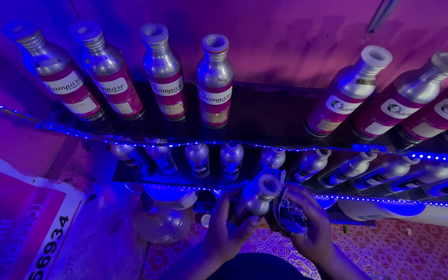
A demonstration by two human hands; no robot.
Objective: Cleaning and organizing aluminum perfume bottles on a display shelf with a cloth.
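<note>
Upper shelf (265, 111): seven silver metal bottles, each banded with maroon label carrying white oval patch and paler panel below; four at left (164, 93), three at right (340, 111). Lower shelf (338, 194): row of small silver bottles (232, 161) with dark labels, detail too dim. Left hand (224, 233) grips small silver bottle (260, 197); right hand (312, 225) holds crumpled printed wrapper (289, 215) beside it. Bottom left: rectangular poster (22, 233), pink field, white border, curling at corner.
</note>
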